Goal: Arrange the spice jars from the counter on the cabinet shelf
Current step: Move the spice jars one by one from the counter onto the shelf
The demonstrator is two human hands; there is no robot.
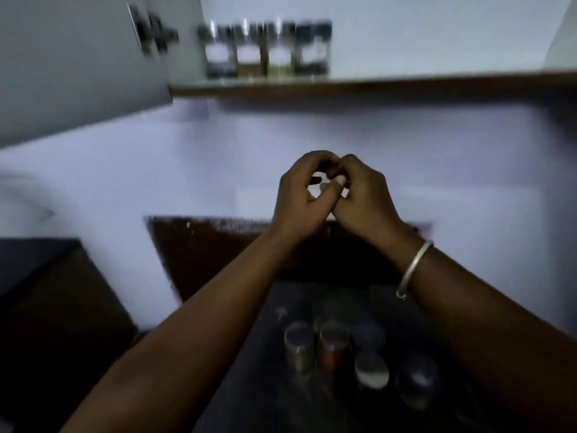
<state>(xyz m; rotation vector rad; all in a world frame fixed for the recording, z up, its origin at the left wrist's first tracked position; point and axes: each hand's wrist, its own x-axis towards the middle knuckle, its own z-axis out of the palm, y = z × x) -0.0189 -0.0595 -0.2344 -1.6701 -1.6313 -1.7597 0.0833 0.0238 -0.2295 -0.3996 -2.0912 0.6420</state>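
The tabletop jars [334,348] stand in a loose cluster low in the view, on the dark tabletop [249,401] between our two forearms. We count at least four. One has a grey lid, the one just beside it holds something reddish, a third has a pale lid, and a darker one is at the right. Blur hides their labels.

The shelf jars [265,51] are four, upright in a tight row and touching side by side. They sit toward the left end of the shelf [374,82], with dark caps and pale labels.

Our left hand [299,195] and right hand [365,198] are raised together well above the tabletop jars and below the shelf. Their fingers are curled inward and the fingertips meet. A small dark and pale patch shows between them. We cannot tell whether the hands pinch something there or only touch each other.

A bracelet [415,267] circles the right wrist. The cabinet door [78,64] hangs open at the upper left, and its hinge [153,34] is near the shelf jars. A pale wall [187,157] runs behind the hands.
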